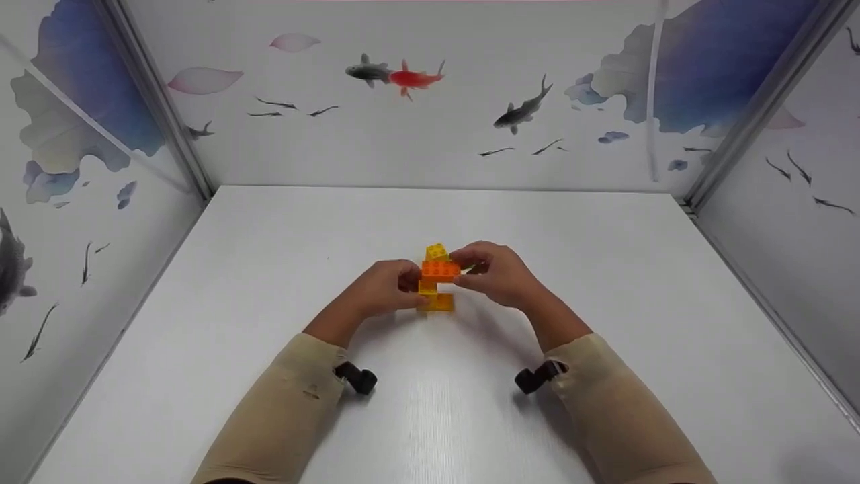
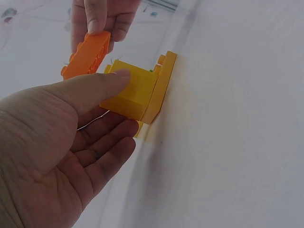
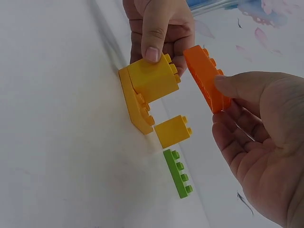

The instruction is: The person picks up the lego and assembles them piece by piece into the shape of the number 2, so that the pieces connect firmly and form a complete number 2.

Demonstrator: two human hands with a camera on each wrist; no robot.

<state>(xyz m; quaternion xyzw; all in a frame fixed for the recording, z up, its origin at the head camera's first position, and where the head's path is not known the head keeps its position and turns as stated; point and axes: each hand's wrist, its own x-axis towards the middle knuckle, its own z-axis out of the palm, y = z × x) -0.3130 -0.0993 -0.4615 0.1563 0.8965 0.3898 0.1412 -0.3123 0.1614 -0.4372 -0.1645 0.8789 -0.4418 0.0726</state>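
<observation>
My left hand (image 1: pixel 386 289) pinches a yellow brick (image 3: pixel 156 80) between thumb and fingers. That brick stands on one end of a flat amber-yellow brick (image 3: pixel 134 105), whose other studs are bare. With thumb and fingertips my right hand (image 1: pixel 500 275) grips an orange brick (image 1: pixel 441 270) by its end. In the right wrist view the orange brick is tilted just off the yellow brick's studs, with a narrow gap between them. Its hollow underside faces those studs.
Beyond the hands a loose yellow brick (image 3: pixel 172 131) stands on the white table (image 1: pixel 430 417). Beside it a flat green brick (image 3: pixel 177 174) lies studs up, mostly hidden by the right hand in the head view. White printed panels (image 1: pixel 430 134) enclose the table's back and sides.
</observation>
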